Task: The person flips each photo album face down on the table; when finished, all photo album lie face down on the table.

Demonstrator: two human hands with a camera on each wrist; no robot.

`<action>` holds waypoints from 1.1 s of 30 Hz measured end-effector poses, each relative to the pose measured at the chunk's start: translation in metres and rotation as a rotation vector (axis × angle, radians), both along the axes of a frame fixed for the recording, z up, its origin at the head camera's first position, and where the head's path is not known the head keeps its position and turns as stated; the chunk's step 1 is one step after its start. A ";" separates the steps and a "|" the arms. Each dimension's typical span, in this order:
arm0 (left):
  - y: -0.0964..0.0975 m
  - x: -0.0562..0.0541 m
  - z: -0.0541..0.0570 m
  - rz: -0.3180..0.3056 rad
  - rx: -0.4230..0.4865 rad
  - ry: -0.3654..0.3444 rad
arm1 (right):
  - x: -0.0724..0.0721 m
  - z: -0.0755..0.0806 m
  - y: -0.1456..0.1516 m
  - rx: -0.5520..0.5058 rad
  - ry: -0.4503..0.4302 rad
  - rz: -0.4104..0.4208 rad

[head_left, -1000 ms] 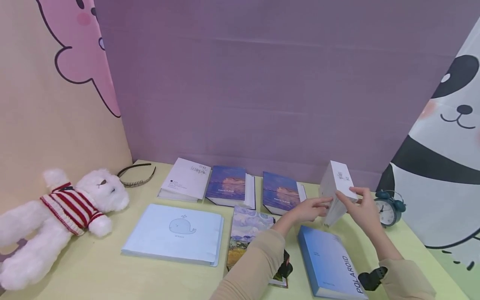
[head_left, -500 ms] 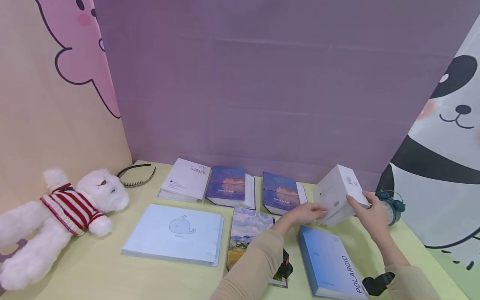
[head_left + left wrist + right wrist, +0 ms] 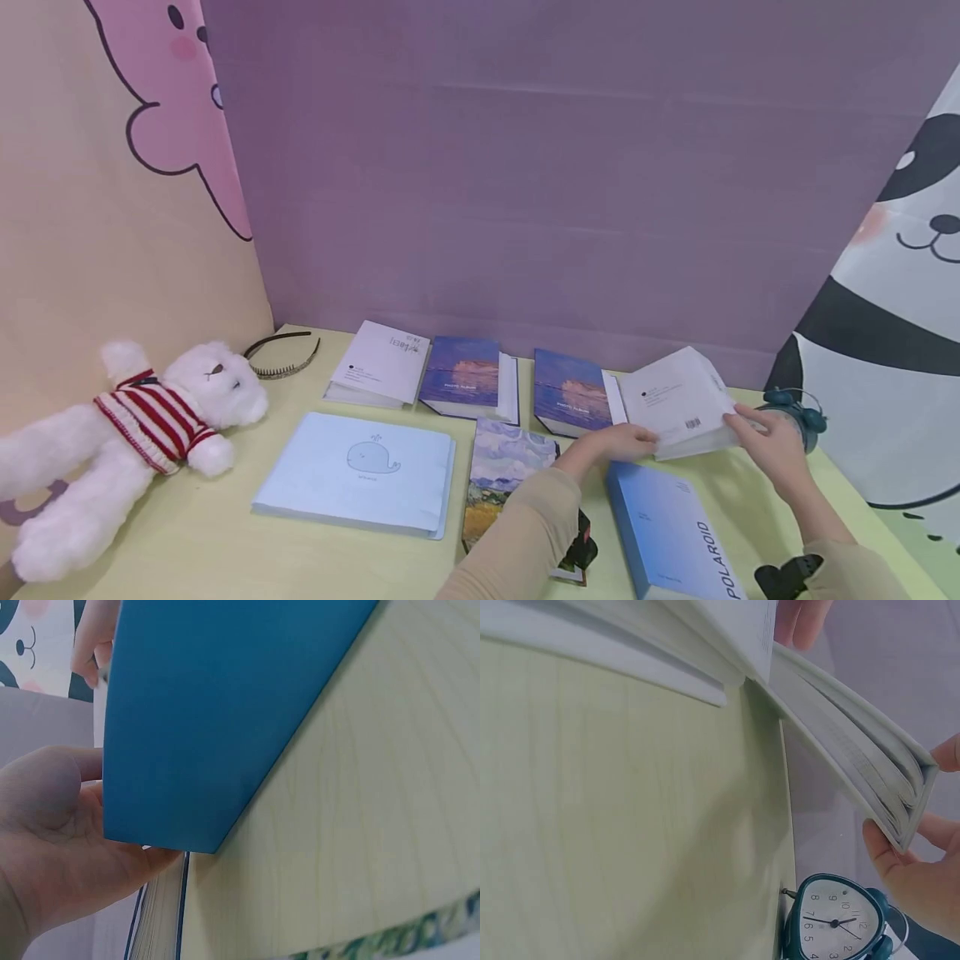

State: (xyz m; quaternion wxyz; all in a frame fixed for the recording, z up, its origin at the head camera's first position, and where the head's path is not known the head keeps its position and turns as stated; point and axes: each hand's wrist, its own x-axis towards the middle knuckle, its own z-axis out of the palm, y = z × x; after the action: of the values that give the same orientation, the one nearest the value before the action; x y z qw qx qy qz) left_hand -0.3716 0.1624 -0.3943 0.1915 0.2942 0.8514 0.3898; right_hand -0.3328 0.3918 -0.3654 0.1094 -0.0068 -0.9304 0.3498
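Observation:
A white photo album (image 3: pixel 675 404) with small print and a barcode is held tilted at the table's back right. My right hand (image 3: pixel 772 442) grips its spine side, the thumb and fingers on opposite covers in the right wrist view. At its near left corner, my left hand (image 3: pixel 618 443) holds the edge; part of that grasp is hidden behind the blue POLAROID album (image 3: pixel 217 720) in the left wrist view. The POLAROID album lies flat in front of the hands. Just left of the white one is a purple-blue photo album (image 3: pixel 572 392).
A teal alarm clock (image 3: pixel 836 919) stands beside the right hand. Leftward lie a painting-covered album (image 3: pixel 510 454), a second purple-blue album (image 3: pixel 461 375), another white album (image 3: pixel 378 362), a pale blue whale album (image 3: pixel 360 471), a headband (image 3: pixel 281 371) and a teddy bear (image 3: pixel 157 425).
The white album has gone from standing upright to leaning down with its printed cover facing up. My right hand has moved right and lower with it; the left hand stays at its near left corner.

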 end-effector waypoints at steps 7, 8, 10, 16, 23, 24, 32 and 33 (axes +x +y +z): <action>-0.002 0.001 0.002 0.053 0.041 -0.045 | -0.008 -0.001 0.001 0.018 -0.048 0.048; -0.003 0.001 0.002 0.056 0.040 -0.040 | -0.009 -0.001 0.001 0.017 -0.058 0.051; -0.003 0.000 0.003 0.057 0.039 -0.036 | -0.010 -0.001 0.002 0.008 -0.073 0.059; -0.002 0.002 0.004 0.023 0.003 -0.013 | -0.011 -0.010 0.011 -0.022 -0.132 0.050; 0.003 0.000 -0.002 -0.002 -0.028 0.049 | -0.011 -0.021 0.025 -0.009 -0.133 0.031; 0.004 0.000 -0.003 0.002 -0.014 0.041 | -0.011 -0.021 0.026 -0.007 -0.145 0.035; 0.007 0.000 -0.006 0.038 0.064 0.015 | -0.013 -0.024 0.028 0.240 -0.127 0.052; 0.007 0.000 -0.005 0.038 0.064 0.013 | -0.013 -0.023 0.027 0.261 -0.112 0.053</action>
State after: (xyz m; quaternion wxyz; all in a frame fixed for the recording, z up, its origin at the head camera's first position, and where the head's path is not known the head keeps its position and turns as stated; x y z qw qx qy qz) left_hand -0.3712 0.1694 -0.3992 0.1690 0.2863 0.8451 0.4187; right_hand -0.3456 0.4187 -0.3885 0.0482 0.0128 -0.9725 0.2277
